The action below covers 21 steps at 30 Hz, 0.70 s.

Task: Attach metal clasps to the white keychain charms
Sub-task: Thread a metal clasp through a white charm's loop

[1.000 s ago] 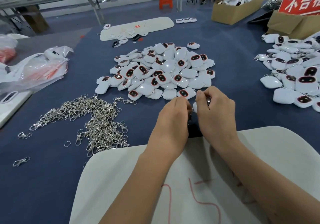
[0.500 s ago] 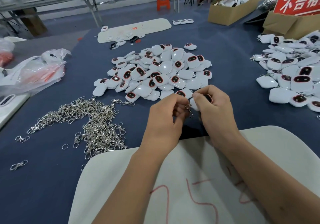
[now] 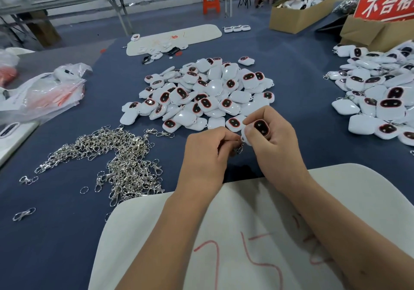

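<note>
White charm (image 3: 259, 128) sits in the right hand's (image 3: 275, 141) grip; left hand (image 3: 208, 155) pinches a mostly hidden clasp (image 3: 240, 149).

Both bare arms are reaching forward from the near edge, side by side, and the two hands are meeting in the middle. The left hand (image 3: 207, 155) is lying with its back up and its fingers curled in, pinching something small at the tips. The right hand (image 3: 272, 141) is sitting a little farther away and higher, turned so the thumb side faces up, with its fingers curled and gripping. The fingertips of both hands are almost touching.
</note>
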Motion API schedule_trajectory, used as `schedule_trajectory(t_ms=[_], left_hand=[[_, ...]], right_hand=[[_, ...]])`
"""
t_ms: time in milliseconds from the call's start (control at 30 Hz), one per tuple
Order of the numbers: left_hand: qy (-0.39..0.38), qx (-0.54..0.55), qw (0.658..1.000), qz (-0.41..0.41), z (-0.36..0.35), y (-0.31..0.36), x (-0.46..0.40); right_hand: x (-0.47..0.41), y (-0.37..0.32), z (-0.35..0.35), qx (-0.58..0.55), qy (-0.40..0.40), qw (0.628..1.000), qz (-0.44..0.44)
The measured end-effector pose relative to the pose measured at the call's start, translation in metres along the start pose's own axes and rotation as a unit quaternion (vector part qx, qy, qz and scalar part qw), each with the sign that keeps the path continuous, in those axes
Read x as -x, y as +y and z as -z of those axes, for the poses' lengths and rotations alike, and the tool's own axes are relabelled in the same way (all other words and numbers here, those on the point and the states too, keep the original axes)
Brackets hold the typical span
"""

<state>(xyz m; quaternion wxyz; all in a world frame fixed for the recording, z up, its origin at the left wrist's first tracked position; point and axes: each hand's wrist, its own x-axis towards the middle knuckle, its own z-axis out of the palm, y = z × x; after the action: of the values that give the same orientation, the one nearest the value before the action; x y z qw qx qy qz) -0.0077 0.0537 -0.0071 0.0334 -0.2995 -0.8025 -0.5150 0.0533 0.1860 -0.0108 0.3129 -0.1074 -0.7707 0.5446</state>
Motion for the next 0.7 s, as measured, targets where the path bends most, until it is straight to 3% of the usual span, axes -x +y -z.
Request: schedule_trajectory(t_ms=[167,233,333,433,533,700], left_hand=[[-0.033,-0.166,0.985,-0.029,0.003,0.005,-0.002],[-0.018,-0.189,0.981,-0.046,0.003,0.007,-0.001],[0.046,-0.036,0.998,-0.012,-0.001,0.005,0.002],[0.041,0.120,0.991,0.032,-0.005,0.004,0.000],[0.011,0.243,0.968,0.061,0.000,0.001,-0.001],[0.013,0.307,0.948,0.082,0.000,-0.002,-0.003]], right_hand=[[0.004,-0.003,-0.007,0.122,0.012,0.987,0.099],[0.004,-0.002,-0.007,0.117,0.017,0.988,0.102],[0.001,0.001,-0.002,-0.047,-0.003,0.999,0.017],[-0.001,0.001,0.002,-0.186,-0.028,0.981,-0.043],[-0.002,0.001,0.003,-0.223,-0.045,0.971,-0.067],[-0.004,0.003,0.002,-0.260,-0.066,0.959,-0.093]])
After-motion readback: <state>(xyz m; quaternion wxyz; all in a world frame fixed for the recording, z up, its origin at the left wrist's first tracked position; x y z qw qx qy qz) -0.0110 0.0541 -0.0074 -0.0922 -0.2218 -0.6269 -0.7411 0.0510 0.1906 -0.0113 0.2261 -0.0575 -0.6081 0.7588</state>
